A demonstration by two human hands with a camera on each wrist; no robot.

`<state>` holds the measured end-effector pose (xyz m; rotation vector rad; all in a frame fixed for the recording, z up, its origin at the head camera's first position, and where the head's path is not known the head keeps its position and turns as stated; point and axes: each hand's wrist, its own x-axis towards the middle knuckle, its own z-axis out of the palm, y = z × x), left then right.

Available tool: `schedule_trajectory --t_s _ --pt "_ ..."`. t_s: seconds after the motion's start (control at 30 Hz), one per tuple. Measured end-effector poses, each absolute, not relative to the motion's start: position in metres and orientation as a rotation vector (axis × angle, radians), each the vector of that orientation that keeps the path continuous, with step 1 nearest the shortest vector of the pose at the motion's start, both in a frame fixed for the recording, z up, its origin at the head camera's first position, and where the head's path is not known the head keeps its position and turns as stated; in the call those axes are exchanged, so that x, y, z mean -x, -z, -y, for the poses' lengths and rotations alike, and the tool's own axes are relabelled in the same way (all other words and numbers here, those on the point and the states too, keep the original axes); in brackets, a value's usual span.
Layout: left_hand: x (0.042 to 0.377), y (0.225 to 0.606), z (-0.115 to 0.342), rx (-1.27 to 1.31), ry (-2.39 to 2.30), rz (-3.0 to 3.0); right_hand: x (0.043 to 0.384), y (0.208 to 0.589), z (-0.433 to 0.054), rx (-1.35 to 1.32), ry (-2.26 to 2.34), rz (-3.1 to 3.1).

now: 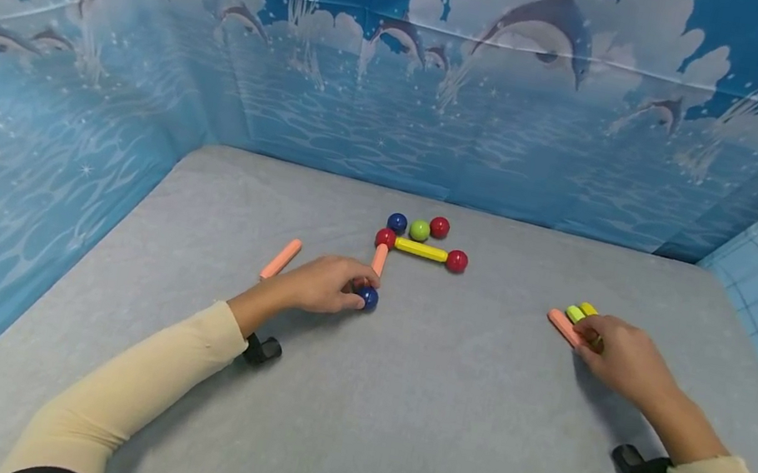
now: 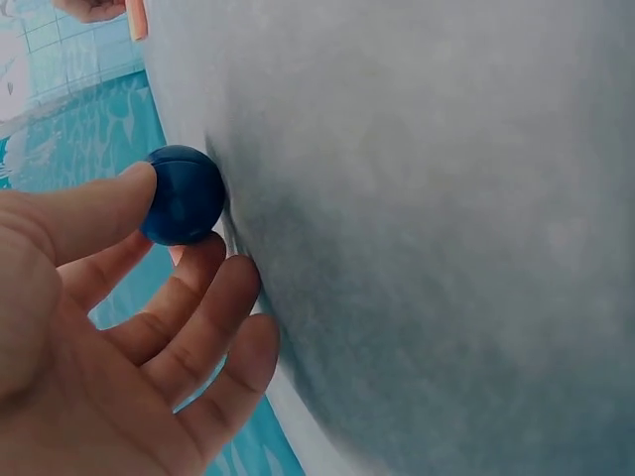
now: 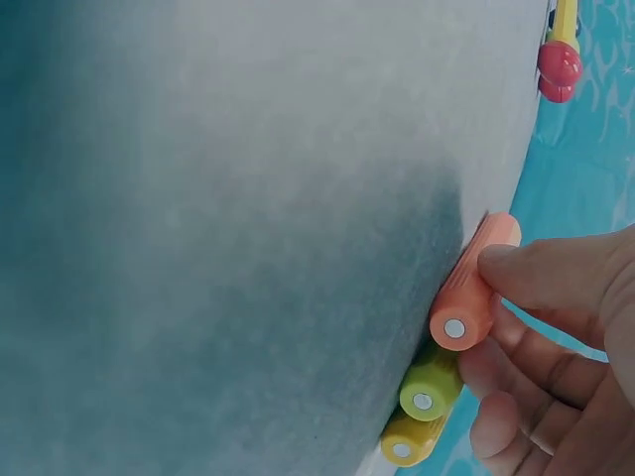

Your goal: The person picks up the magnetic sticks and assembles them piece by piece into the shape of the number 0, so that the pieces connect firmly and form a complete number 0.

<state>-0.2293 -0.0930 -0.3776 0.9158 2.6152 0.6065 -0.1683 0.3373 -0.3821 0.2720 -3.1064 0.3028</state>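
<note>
My left hand (image 1: 328, 285) pinches a blue ball (image 2: 186, 198) between thumb and fingers. In the head view the ball sits at the near end of an orange magnetic rod (image 1: 380, 259), whose far end meets a red ball (image 1: 385, 238). From that red ball a yellow rod (image 1: 420, 250) runs right to another red ball (image 1: 457, 261). Over on the right, my right hand (image 1: 623, 360) holds a second orange magnetic rod (image 3: 476, 283), thumb on top. A green rod (image 3: 431, 384) and a yellow rod (image 3: 413, 438) lie side by side with it, metal discs showing at their ends.
Behind the joined pieces lie a loose blue ball (image 1: 396, 223), a green ball (image 1: 419, 230) and a red ball (image 1: 439, 227). Another orange rod (image 1: 281, 259) lies beyond my left wrist. Dolphin-print sheets (image 1: 370, 116) hang around the grey table (image 1: 421, 430).
</note>
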Motion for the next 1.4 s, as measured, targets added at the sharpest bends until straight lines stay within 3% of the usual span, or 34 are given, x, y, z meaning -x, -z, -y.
schedule_trajectory --t_s 0.37,1.07,1.4 --pt "0.232 0.377 0.093 -0.874 -0.619 -2.566 0.170 0.383 -0.332 -0.351 -0.162 3.081" --pt "0.234 0.381 0.093 -0.833 -0.735 -2.562 0.160 0.358 -0.297 -0.613 -0.568 2.991" --pt "0.232 0.380 0.094 -0.811 -0.741 -2.554 0.171 0.357 -0.265 -0.675 -0.676 3.018"
